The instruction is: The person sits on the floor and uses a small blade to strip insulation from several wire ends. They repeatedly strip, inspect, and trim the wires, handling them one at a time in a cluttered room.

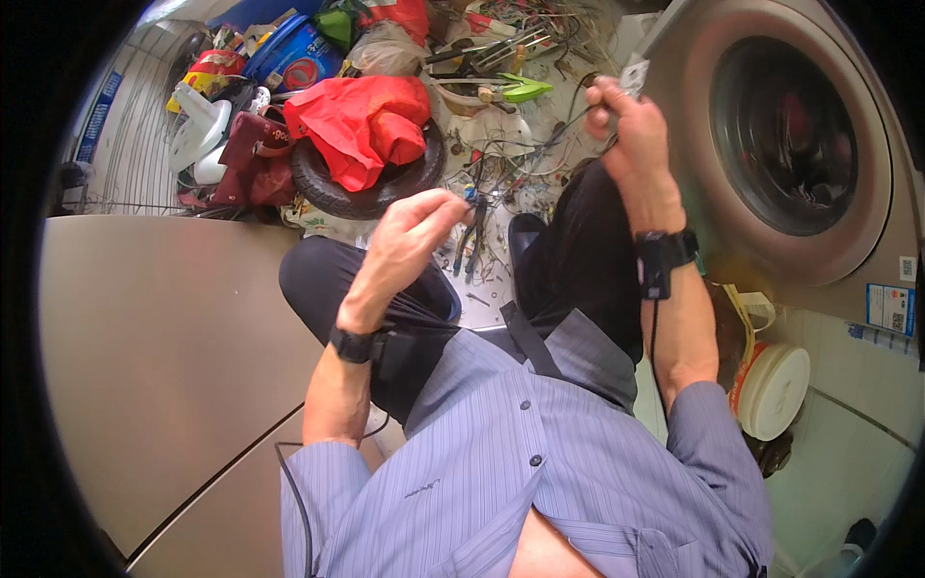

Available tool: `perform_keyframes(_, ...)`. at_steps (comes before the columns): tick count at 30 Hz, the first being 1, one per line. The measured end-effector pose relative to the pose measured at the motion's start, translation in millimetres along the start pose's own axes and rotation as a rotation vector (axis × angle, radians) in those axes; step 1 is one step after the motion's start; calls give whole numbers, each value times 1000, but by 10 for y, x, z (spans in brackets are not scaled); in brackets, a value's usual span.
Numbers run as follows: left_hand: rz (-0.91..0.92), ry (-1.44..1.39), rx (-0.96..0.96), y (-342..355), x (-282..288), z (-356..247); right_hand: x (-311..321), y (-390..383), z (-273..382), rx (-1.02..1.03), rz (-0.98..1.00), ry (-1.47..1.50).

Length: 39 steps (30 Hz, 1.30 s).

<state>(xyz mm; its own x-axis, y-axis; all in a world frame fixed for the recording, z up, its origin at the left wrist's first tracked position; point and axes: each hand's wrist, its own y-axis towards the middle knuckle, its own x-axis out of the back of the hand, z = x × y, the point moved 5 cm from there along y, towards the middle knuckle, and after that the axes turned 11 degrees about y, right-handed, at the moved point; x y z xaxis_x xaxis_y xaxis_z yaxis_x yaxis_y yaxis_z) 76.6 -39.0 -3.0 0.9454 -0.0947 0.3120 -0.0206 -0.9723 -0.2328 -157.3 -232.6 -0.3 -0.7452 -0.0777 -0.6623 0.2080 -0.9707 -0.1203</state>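
Observation:
My right hand point(636, 140) is raised beside the washing machine, its fingers closed around a small whitish-grey piece point(633, 75) that sticks up past the thumb. Its exact kind is not clear. Dark thin wire point(574, 122) trails leftward from beside those fingers. Over my left knee, my left hand point(405, 241) has its fingers pinched together; what they hold, if anything, is too small to tell. Just beyond the left fingertips, dark-handled pliers point(474, 236) lie on the floor among wire scraps point(496, 183).
A washing machine point(882, 193) stands at the right, a white-lidded tub point(776, 393) below it. Ahead lie a black tyre point(332, 197) with a red bag point(371, 125) on it, a blue bucket point(303, 58) and a tool pile point(491, 58). A smooth beige panel point(164, 328) fills the left.

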Motion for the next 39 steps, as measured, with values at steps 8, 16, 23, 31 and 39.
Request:
perform_keyframes(8, -55, 505, -195, -403, 425, -114, 138, 357, 375, 77, 29, -114)
perform_keyframes(16, -96, -890, -104, -21, 326, 180, -334, 146, 104, 5, 217, -344)
perform_keyframes(23, -40, -1258, -190, 402, 107, 182, -773, -881, -839, -420, 460, -318)
perform_keyframes(31, -246, -1231, -197, 552, 159, 314, -814, -1003, -1001, -418, 364, -289)
perform_keyframes(39, -371, -1102, -113, 576, 23, 511, -896, -858, -1144, -296, 249, -196)
